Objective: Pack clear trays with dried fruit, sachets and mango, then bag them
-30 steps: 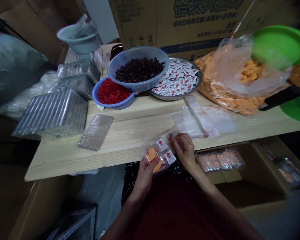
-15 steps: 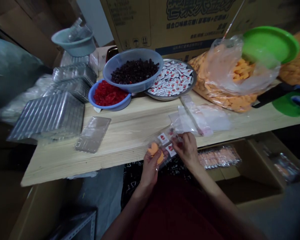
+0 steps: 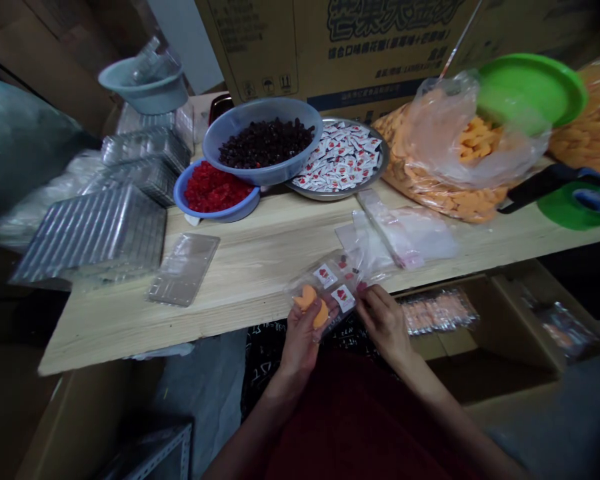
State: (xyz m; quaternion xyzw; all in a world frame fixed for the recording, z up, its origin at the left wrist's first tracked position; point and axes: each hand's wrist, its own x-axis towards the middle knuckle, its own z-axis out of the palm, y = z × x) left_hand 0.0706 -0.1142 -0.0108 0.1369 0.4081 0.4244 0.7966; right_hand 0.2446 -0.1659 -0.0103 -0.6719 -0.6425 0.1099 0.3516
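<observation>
My left hand [image 3: 300, 337] grips the near end of a small clear plastic tray [image 3: 325, 290] at the front edge of the wooden table [image 3: 260, 267]. The tray holds orange pieces, two white sachets with red print, and a few dark and red bits at its far end. My right hand [image 3: 385, 320] is beside the tray's right side, fingers curled, fingertips touching its edge. Just beyond the tray lie clear zip bags [image 3: 395, 230].
At the back stand a blue bowl of dark dried fruit [image 3: 263, 140], a blue bowl of red pieces [image 3: 215, 190], a metal dish of sachets [image 3: 340, 160], a bag of orange snacks [image 3: 455, 167] and green plates [image 3: 530, 83]. Stacks of clear trays [image 3: 95, 230] sit left; one empty tray [image 3: 183, 267] lies flat.
My right hand has come back from the far end of the tray to its near right side. The tray and my left hand have barely shifted.
</observation>
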